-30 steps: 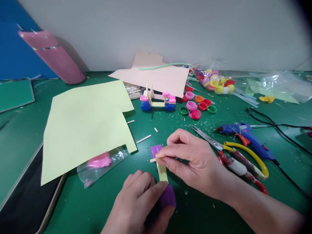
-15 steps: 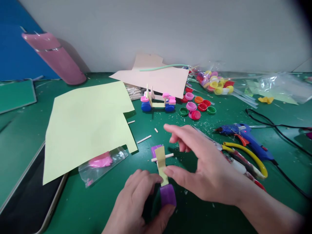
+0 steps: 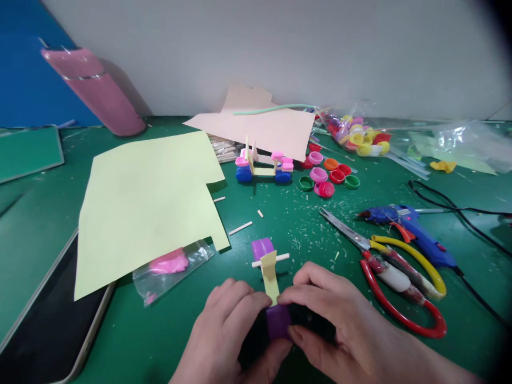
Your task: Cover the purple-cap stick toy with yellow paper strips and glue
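Note:
A small paper model car [image 3: 270, 282] lies near the front of the table, with a pale yellow paper strip as its body, purple caps at both ends and a white stick across it. Gripping the near purple cap [image 3: 279, 322] from the left is my left hand [image 3: 232, 330], its fingers closed. From the other side my right hand [image 3: 336, 320] pinches the same near end, thumb on the cap and fingertips by the strip. The far purple cap [image 3: 262, 248] rests beyond the stick, touched by neither hand.
Scissors [image 3: 384, 261] and a blue hot glue gun [image 3: 412, 229] lie right. Farther back stand a blue-wheeled model car [image 3: 264, 169] and loose bottle caps [image 3: 319, 174]. Left are yellow paper [image 3: 148, 208], a phone [image 3: 44, 320], a bag of pink clay [image 3: 172, 264] and a pink bottle [image 3: 96, 90].
My right hand has come down and back from above the strip and closed on the near purple cap, uncovering the scissors. The left hand keeps its grip. The view has shifted slightly.

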Motion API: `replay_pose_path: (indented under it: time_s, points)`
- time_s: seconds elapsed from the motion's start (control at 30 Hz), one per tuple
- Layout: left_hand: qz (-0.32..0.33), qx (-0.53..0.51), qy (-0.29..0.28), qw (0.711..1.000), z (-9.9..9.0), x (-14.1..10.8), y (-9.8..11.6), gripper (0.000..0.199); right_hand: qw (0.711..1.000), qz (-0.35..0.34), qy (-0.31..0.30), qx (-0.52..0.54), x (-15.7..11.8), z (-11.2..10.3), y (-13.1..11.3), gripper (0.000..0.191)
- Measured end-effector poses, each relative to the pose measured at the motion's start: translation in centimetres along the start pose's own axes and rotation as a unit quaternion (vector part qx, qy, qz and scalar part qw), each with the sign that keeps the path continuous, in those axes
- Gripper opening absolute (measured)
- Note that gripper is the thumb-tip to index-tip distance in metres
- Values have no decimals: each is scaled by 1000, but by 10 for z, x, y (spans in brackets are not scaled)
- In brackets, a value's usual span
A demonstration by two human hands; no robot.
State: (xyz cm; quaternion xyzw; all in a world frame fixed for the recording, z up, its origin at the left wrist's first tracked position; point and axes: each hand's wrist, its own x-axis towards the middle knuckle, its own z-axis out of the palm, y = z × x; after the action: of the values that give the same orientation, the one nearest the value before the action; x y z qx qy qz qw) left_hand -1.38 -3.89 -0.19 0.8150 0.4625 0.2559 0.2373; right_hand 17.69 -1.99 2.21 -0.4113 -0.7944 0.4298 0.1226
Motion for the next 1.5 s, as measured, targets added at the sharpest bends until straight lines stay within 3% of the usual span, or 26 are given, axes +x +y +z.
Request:
replay_pose_path:
  time_s: [0.73,0.87,1.07,1.5]
  points:
    - [6,-23,19,1000,1,2,-1,26,1000,5,-12,-1,2,-4,0,15]
    - [6,-23,9,1000,0,0,-1,25,1000,-1,4,6,3,-3,1,26]
    - [7,-30,4,1000,1,1,-2,22,1000,4,-9,-23,2,-2,1,14]
    - [7,-38,-25,999,-2,2,-5,21,1000,-4,5,-6,2,0,3,17]
